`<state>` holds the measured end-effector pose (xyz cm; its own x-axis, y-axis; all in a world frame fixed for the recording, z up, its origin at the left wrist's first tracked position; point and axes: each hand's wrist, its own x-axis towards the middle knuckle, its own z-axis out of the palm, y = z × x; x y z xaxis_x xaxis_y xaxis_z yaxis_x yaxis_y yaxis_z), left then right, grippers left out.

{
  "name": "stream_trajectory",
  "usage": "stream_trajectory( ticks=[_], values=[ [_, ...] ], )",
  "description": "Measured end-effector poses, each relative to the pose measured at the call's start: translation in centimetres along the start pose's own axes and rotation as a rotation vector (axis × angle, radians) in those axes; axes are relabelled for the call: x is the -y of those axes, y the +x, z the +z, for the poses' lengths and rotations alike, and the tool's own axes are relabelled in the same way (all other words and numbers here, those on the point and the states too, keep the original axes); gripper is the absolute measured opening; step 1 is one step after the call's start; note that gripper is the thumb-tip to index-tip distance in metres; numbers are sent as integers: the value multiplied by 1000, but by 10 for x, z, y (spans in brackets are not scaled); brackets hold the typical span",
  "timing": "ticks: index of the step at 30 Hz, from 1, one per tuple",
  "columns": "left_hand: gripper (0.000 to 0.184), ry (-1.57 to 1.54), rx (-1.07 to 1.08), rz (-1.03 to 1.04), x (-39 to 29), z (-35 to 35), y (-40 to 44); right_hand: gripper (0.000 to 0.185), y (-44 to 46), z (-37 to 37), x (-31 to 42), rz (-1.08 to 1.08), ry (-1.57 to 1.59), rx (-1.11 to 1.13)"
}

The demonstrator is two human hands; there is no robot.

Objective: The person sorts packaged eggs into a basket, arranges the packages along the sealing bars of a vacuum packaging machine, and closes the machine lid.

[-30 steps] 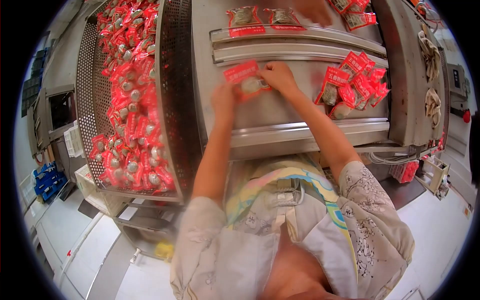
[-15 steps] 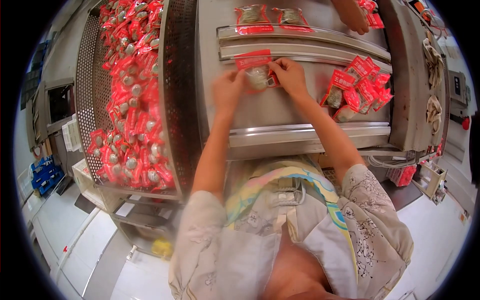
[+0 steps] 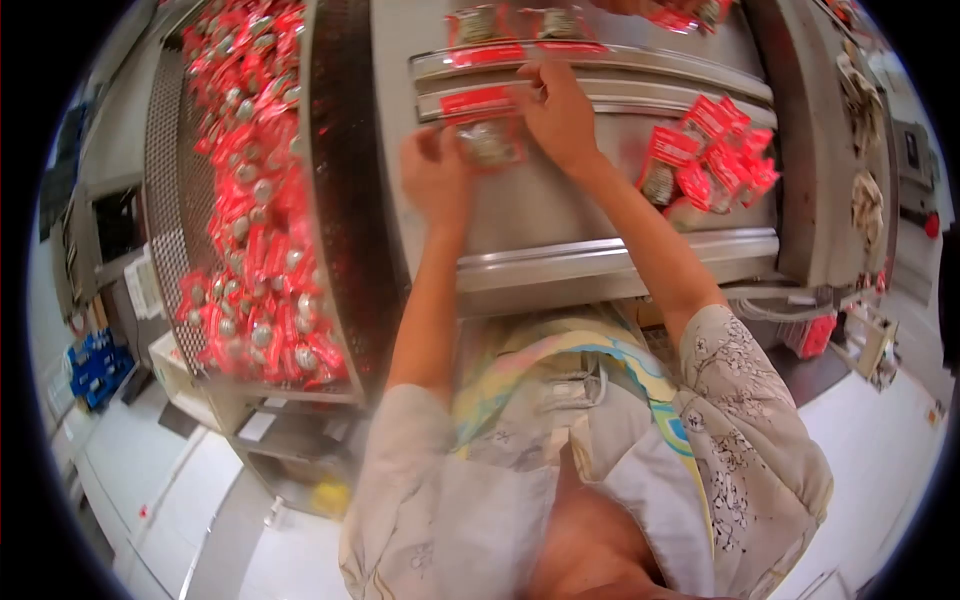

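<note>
A red-and-clear food packet [image 3: 490, 143] lies in front of me on the steel worktop, its red top edge over the nearer metal bar [image 3: 620, 103]. My left hand [image 3: 437, 178] is closed at the packet's left edge, slightly blurred. At the top right corner, my right hand [image 3: 562, 115] has its fingers curled and pinched on the red edge. Two similar packets, a left one [image 3: 482, 32] and a right one [image 3: 562, 28], lie side by side with their red ends at the farther metal bar [image 3: 590, 66].
To the left, a perforated metal bin [image 3: 165, 190] holds many red packets [image 3: 255, 230]. A pile of packets [image 3: 712, 160] lies on the worktop at right. Another person's hand [image 3: 625, 5] shows at the top edge, beside more packets [image 3: 690, 15]. A metal rail [image 3: 620, 258] runs along the near side.
Both hands have shifted left and the right one slightly upward. The packet has moved left and up, its top edge now over the bar. The other person's hand has drawn back toward the top edge.
</note>
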<state>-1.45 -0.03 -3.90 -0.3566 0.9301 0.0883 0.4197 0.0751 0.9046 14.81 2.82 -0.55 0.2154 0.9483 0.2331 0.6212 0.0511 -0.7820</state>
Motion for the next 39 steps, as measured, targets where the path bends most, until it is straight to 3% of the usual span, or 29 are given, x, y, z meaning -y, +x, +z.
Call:
stream_trajectory(
  ticks=[1,3,6,9,12,15,16,19,23,24,30,34,36,39],
  values=[
    [18,-10,-9,74,-9,2,-9,17,-11,-14,2,16,3,-21],
    [15,-208,215,156,-31,17,-32,15,-46,-40,-7,-13,-11,21],
    [19,-176,485,351,-57,65,-59,9,-105,-80,-21,7,-142,141],
    [26,-90,750,396,-63,121,-85,7,-145,-112,-24,168,35,135],
    [21,-134,924,3,-70,148,-98,13,-164,-133,-34,262,21,-9],
    [15,-337,815,-150,-69,136,-98,23,-154,-145,-38,274,17,-177],
    [13,-493,825,-368,-71,126,-98,27,-150,-142,-41,321,54,-188],
    [14,-545,726,-420,-70,97,-88,31,-128,-121,-56,195,51,-214],
    [16,-632,594,-410,-42,83,-84,29,-98,-96,-71,609,422,34],
    [14,-631,587,-402,-38,79,-82,23,-91,-85,-70,616,555,-40],
    [16,-512,468,-375,-38,60,-80,19,-66,-89,-63,796,739,164],
    [20,-363,329,-176,-16,75,-87,24,-51,-90,-74,797,656,283],
    [19,-337,338,-180,-8,78,-90,28,-48,-83,-86,756,514,275],
    [18,-325,323,-236,-5,83,-95,29,-41,-83,-84,575,-4,273]
  ],
)
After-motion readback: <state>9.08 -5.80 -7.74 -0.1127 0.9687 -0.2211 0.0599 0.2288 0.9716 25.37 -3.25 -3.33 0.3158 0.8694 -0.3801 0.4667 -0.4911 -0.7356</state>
